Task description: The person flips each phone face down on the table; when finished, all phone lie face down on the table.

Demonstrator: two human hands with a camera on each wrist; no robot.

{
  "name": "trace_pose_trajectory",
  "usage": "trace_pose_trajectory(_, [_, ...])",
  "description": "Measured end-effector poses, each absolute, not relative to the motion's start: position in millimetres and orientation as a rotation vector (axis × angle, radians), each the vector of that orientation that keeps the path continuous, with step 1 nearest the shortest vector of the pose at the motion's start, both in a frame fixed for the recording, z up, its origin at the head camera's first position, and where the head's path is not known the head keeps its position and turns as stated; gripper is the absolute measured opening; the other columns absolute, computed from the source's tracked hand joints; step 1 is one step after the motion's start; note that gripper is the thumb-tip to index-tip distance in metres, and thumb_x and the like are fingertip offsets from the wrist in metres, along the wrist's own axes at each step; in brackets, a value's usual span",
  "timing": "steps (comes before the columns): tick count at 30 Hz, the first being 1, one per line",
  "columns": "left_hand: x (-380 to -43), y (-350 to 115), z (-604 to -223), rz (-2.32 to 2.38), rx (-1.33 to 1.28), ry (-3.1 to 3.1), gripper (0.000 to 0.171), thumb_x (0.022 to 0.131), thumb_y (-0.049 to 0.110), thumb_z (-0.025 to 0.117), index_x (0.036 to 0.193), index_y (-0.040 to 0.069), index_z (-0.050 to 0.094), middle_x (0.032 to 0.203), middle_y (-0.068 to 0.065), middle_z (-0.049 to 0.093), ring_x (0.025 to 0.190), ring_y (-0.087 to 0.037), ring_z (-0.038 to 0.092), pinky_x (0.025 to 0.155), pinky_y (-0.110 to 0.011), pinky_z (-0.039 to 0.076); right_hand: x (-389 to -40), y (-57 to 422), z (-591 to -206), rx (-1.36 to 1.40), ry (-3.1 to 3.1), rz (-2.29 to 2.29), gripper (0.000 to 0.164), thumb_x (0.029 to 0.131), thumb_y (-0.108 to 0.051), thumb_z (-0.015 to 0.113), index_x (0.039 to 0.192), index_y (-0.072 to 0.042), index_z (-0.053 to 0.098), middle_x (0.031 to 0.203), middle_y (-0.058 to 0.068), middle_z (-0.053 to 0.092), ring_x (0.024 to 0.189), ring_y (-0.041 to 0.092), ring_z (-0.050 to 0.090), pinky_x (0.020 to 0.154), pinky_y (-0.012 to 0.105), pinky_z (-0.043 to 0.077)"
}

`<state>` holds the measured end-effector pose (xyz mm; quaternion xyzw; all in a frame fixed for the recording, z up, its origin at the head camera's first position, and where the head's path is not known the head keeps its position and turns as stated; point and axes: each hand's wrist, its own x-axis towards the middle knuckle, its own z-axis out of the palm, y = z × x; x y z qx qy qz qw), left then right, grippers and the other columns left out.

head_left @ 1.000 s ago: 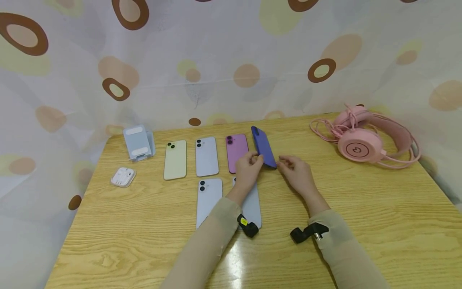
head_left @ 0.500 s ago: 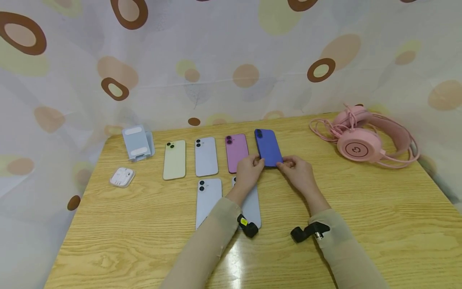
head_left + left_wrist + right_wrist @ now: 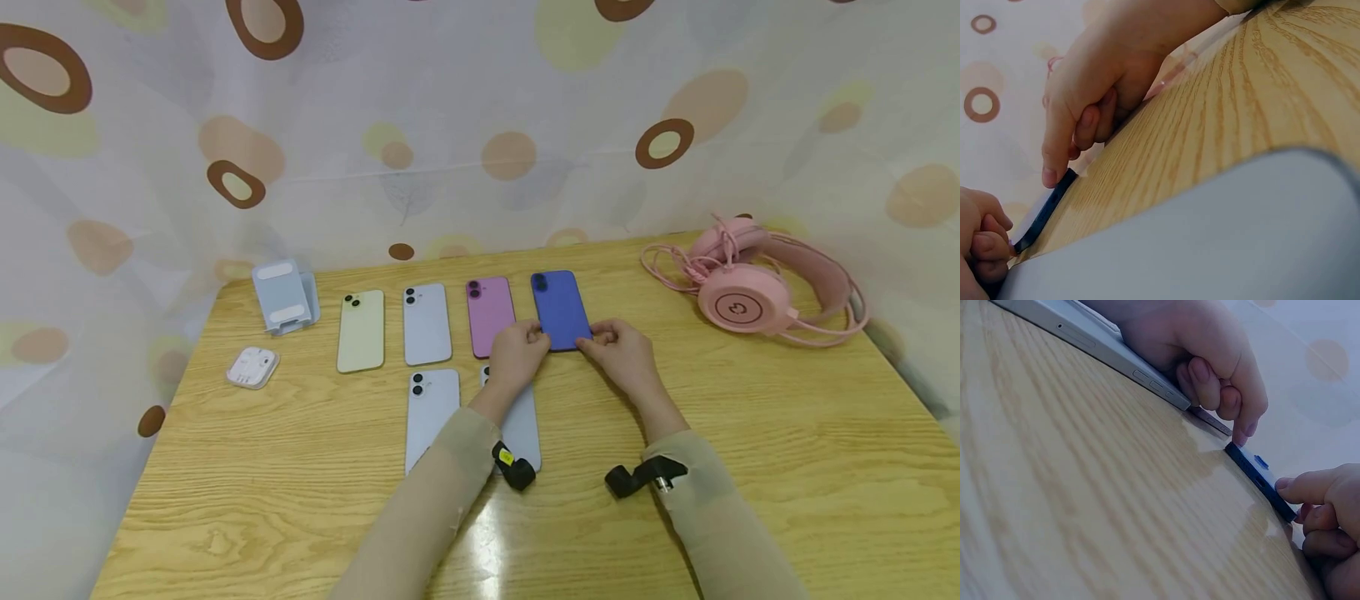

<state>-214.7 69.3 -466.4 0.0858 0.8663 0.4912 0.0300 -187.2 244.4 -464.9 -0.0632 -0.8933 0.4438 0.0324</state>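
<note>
In the head view a blue smartphone lies back-up at the right end of the far row. My left hand holds its near left corner. At the near right corner my right hand grips it, the thumb on top in the right wrist view. A pink smartphone lies just left of the blue one, partly behind my left hand. Under my left wrist is a pale blue smartphone, partly covered. Another pale smartphone lies to its left, its lower end behind my left sleeve.
Farther left in the back row lie a light blue smartphone and a yellow one. A phone stand and boxed earphones sit at the left. Pink headphones with a looped cable lie at the right. A patterned curtain hangs behind the table.
The blue smartphone has gone from tilted on its side to lying flat on the table. My right fingers have come onto its near right corner; my left hand stays at the left one.
</note>
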Motion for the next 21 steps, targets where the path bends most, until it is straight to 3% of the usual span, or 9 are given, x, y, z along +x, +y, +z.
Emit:
trace_pose_trajectory(11, [-216,70,-470,1.608,0.21,2.651,0.033,0.087,0.01,0.055,0.116,0.0,0.067,0.045,0.007,0.036,0.04,-0.005,0.029,0.041,-0.02,0.024,-190,241,-466,-0.191,-2.757,1.358,0.034,0.087,-0.025,0.07,0.108,0.002,0.063,0.077,0.006,0.055,0.067,0.017,0.049,0.063,0.029,0.038])
trace_pose_trajectory(21, [-216,62,-456,1.79,0.347,2.524,0.03,0.091,0.01,0.054,0.118,0.002,0.066,0.056,0.006,0.038,0.046,-0.007,0.033,0.047,-0.022,0.03,-188,245,-470,-0.136,-2.733,1.371,0.033,0.09,-0.021,0.067,0.112,0.003,0.063,0.083,0.008,0.056,0.074,0.019,0.051,0.067,0.028,0.039])
